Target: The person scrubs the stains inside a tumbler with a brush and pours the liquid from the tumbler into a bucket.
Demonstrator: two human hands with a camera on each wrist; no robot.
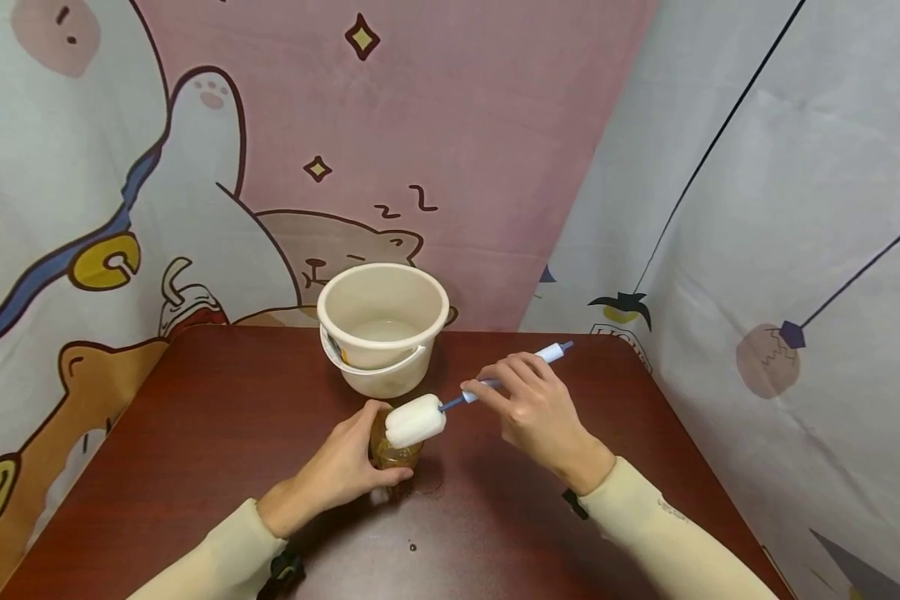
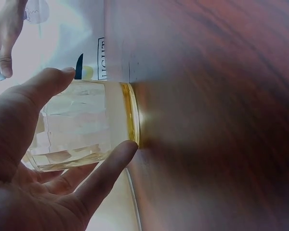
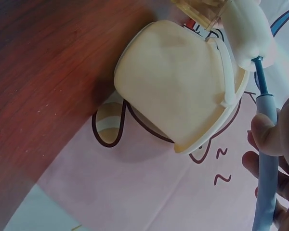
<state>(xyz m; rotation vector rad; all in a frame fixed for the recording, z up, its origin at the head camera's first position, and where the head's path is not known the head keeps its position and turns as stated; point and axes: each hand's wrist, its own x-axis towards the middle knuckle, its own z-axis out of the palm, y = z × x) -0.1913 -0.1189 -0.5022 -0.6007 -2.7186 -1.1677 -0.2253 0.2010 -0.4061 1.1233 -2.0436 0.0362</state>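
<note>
My left hand (image 1: 339, 463) grips an amber ribbed glass (image 1: 401, 457) from its left side, thumb and fingers spread around it. In the left wrist view the glass (image 2: 79, 122) is see-through with a thick golden base, held just above the tabletop. My right hand (image 1: 537, 414) holds a sponge cup brush (image 1: 417, 421) by its blue and white handle. The brush's white sponge head is at the mouth of the glass and overlaps it in the head view. In the right wrist view, thumb and fingers wrap the brush handle (image 3: 266, 178).
A cream bucket (image 1: 385, 383) with its handle hanging down in front stands behind the glass, near the table's back edge. The dark red-brown table (image 1: 217, 433) is bordered by a printed cloth (image 1: 480, 167). A small dark spot (image 1: 412, 547) marks the tabletop in front.
</note>
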